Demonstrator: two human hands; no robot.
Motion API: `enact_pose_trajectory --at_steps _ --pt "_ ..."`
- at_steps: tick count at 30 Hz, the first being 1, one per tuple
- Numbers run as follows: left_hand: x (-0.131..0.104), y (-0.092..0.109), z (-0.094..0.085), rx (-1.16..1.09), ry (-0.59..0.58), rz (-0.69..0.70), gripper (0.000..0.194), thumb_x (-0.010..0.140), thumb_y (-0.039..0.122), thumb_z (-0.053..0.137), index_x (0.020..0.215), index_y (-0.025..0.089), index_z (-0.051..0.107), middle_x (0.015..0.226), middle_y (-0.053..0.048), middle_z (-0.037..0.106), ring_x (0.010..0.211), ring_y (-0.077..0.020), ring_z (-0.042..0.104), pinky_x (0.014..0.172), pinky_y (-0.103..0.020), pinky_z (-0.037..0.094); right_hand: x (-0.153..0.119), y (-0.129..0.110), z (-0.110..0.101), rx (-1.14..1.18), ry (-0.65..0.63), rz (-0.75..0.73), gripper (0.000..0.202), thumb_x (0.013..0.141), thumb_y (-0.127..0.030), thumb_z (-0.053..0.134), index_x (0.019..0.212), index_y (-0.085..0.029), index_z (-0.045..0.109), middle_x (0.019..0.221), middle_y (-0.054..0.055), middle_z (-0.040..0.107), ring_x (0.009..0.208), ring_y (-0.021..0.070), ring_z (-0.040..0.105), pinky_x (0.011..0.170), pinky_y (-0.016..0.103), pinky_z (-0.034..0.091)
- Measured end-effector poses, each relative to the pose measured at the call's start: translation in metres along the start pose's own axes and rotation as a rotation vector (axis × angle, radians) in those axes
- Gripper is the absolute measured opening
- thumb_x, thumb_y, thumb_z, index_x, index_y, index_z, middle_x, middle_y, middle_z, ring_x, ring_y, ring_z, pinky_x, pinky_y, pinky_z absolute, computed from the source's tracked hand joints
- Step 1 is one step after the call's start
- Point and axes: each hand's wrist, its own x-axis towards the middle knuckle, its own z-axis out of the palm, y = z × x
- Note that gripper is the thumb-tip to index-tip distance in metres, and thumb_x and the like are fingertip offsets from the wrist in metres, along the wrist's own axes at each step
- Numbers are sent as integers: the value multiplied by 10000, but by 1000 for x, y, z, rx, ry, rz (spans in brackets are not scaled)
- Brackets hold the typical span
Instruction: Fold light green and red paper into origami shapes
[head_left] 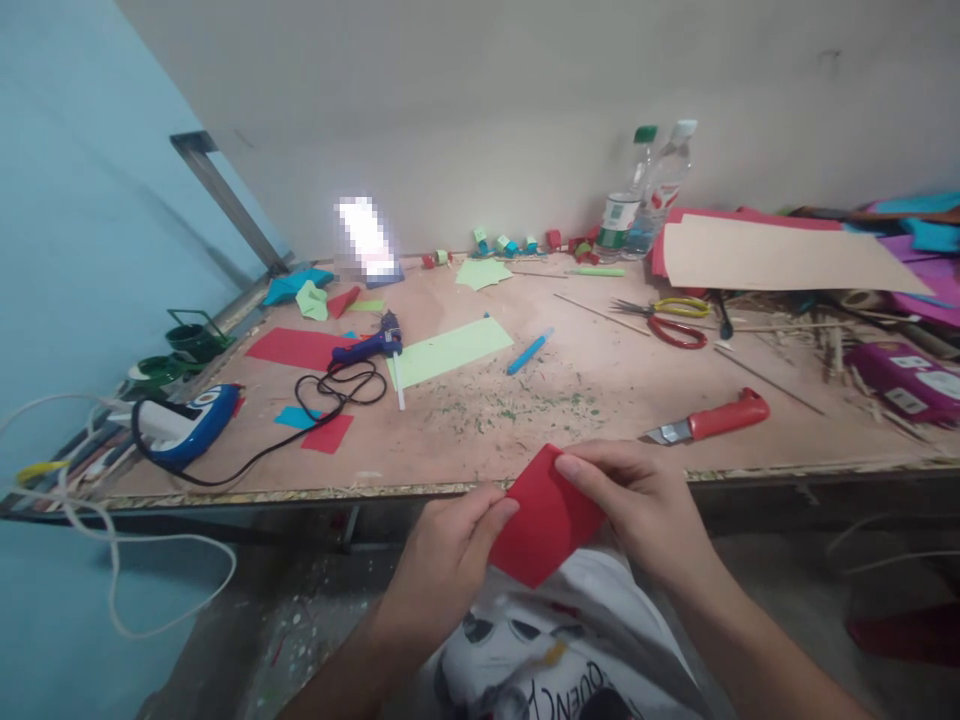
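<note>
A red piece of paper is held between both hands, just in front of the table's near edge and above my lap. My left hand pinches its left side, thumb on top. At the upper right edge, my right hand grips the paper with the thumb pressed on its face; the fingers behind are hidden. Close beyond my right hand lies a utility knife with a red handle, its blade pointing left. A blue pen and green scraps lie farther back.
A blue glue gun with a black cord lies at left, near a green paper strip and a red sheet. Scissors, two plastic bottles and stacked paper are at right. A bright screen stands at the back.
</note>
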Motion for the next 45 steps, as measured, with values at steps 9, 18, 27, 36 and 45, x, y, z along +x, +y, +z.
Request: enact_pose_trajectory --at_steps 9,18,27,36,45 --pt "6 11 -7 -14 86 215 114 983 269 642 948 211 735 871 15 757 794 -136 678 743 -213 473 -3 -10 4 -264 -330 -115 345 1011 -286 581 744 -162 762 633 4 675 577 127 543 560 243 400" --pt "10 16 -13 18 319 312 228 953 168 631 755 218 731 711 62 729 661 -88 656 636 -150 477 -8 -9 -7 -314 -387 -159 420 1057 -358 551 711 -166 691 631 -15 593 603 116 515 610 246 384" --pt "36 21 -22 -60 336 201 244 921 281 656 709 198 742 653 23 699 600 -123 635 561 -180 492 0 -14 -31 -377 -232 -158 378 1024 -375 588 798 -155 795 718 46 756 651 174 650 615 264 456" --pt "51 22 -15 -174 2 98 239 905 411 675 936 196 775 897 -34 758 762 -177 672 679 -254 530 3 -4 -46 -248 -70 -68 315 970 -375 649 783 -172 800 754 42 797 692 187 706 629 252 522" --pt "61 2 -46 268 199 -104 398 929 571 624 947 191 739 710 -21 678 651 -209 614 599 -299 466 9 8 -81 -643 188 -311 253 948 -262 596 1080 -188 800 1026 99 834 934 256 780 818 370 630"
